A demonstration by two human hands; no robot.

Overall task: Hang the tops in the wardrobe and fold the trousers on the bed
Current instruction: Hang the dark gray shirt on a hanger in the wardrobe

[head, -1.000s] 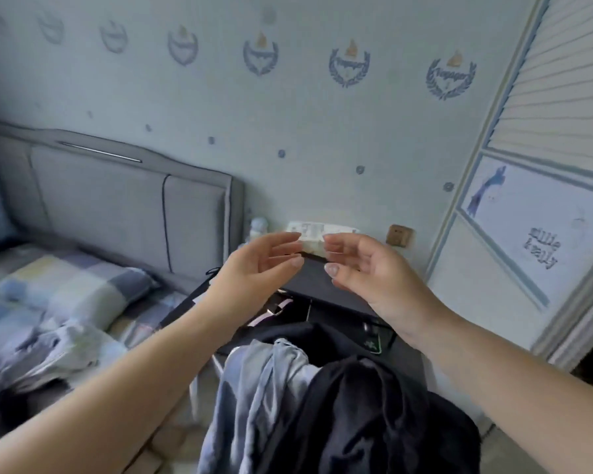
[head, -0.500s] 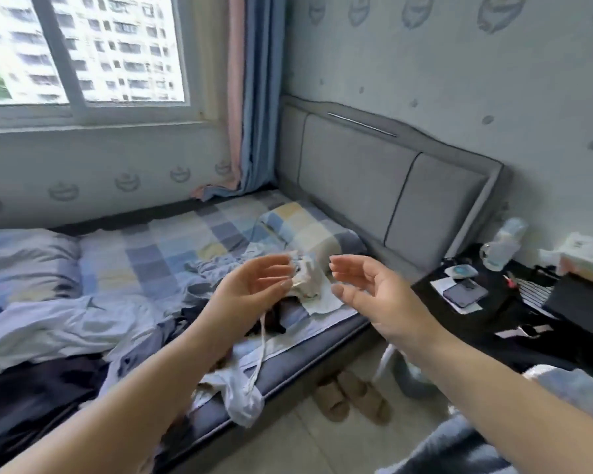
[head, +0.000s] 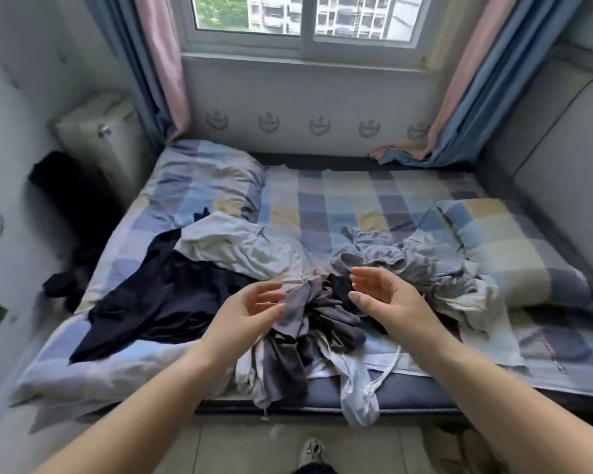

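The bed sheet (head: 356,200) is checked blue, grey and yellow; curtains (head: 469,97) pink and blue; one garment (head: 158,295) navy.

1. Two hands: left hand (head: 250,311), right hand (head: 387,302).
2. Two checked pillows: far-left corner of the bed (head: 209,176), right edge (head: 504,248).
3. One dark garment (head: 165,295), one white garment (head: 240,244).
4. One mixed clothes heap (head: 322,323); its pieces cannot be counted.

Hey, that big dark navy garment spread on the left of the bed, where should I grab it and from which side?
Probably the near edge of the dark navy garment, with the left hand coming from the bed's front. It lies flat and spread there, while its far end is tucked under the white garment.
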